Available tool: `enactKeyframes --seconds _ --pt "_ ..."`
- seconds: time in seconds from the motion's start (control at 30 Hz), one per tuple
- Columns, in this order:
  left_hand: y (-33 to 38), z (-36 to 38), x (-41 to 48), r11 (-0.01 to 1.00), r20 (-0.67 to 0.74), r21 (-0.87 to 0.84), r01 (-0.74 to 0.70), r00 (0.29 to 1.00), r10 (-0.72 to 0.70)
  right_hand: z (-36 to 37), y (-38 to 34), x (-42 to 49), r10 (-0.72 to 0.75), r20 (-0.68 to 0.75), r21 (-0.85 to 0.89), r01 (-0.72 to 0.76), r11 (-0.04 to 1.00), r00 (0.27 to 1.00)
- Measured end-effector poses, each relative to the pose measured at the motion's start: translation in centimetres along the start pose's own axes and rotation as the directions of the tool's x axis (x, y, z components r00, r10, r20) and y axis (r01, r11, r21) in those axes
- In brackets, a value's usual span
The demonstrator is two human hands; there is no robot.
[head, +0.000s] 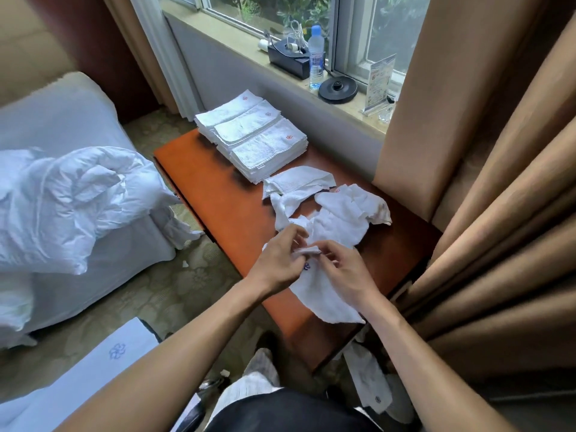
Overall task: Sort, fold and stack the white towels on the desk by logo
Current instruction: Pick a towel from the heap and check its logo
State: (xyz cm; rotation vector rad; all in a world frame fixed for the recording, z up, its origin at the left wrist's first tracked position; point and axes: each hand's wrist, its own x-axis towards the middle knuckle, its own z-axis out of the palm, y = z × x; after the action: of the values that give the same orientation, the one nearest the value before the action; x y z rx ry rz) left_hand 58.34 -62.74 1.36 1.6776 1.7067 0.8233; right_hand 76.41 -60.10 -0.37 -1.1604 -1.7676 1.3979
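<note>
Both hands pinch one white towel with a blue logo (324,294) over the near part of the orange-brown desk (218,194). My left hand (277,260) grips its upper edge; my right hand (346,269) holds the same edge just beside it. The towel hangs down toward the desk's near edge. Behind it lies a loose heap of crumpled white towels (339,213), one showing a red logo. At the desk's far end stand three neat stacks of folded white towels with red logos (255,135).
A bed with a rumpled white duvet (71,198) stands left of the desk. Tan curtains (498,213) hang close on the right. The window sill holds a water bottle (316,57), a black box and a kettle base. A white towel (371,381) lies on the floor at the near right.
</note>
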Motion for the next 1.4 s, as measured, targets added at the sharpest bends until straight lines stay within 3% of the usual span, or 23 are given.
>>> enactKeyframes --seconds 0.13,0.23,0.3,0.47,0.73,1.03,1.4 --pt "-3.2 -3.5 0.3 0.969 0.071 0.233 0.079 0.993 -0.098 2.1 -0.9 1.7 -0.003 -0.046 0.000 0.003 1.000 0.999" --pt "-6.5 -6.3 0.6 0.926 0.014 0.350 0.139 0.988 -0.154 3.7 -1.6 3.6 0.014 -0.093 0.007 -0.013 1.000 0.996" --pt "-8.7 -8.0 0.8 0.941 -0.008 0.274 0.201 0.978 -0.206 5.2 -2.3 5.2 0.029 -0.110 0.005 -0.028 1.000 0.994" --pt "-13.6 -13.3 2.1 0.960 -0.169 -0.116 0.254 0.948 -0.271 10.0 -4.0 9.8 0.058 -0.093 -0.050 -0.063 0.997 0.994" --pt "-21.3 -21.7 4.6 0.856 -0.287 -0.456 0.245 0.869 -0.402 19.6 -6.6 18.0 0.051 -0.087 -0.106 -0.060 0.993 0.995" --pt "-27.8 -31.4 3.8 0.859 -0.356 -0.459 0.225 0.840 -0.410 28.6 -10.8 25.1 0.039 0.021 -0.089 -0.037 0.995 0.999" --pt "-32.0 -37.7 5.5 0.857 -0.456 -0.473 0.204 0.776 -0.436 34.5 -14.8 32.6 -0.076 0.135 -0.113 0.092 0.989 0.988"
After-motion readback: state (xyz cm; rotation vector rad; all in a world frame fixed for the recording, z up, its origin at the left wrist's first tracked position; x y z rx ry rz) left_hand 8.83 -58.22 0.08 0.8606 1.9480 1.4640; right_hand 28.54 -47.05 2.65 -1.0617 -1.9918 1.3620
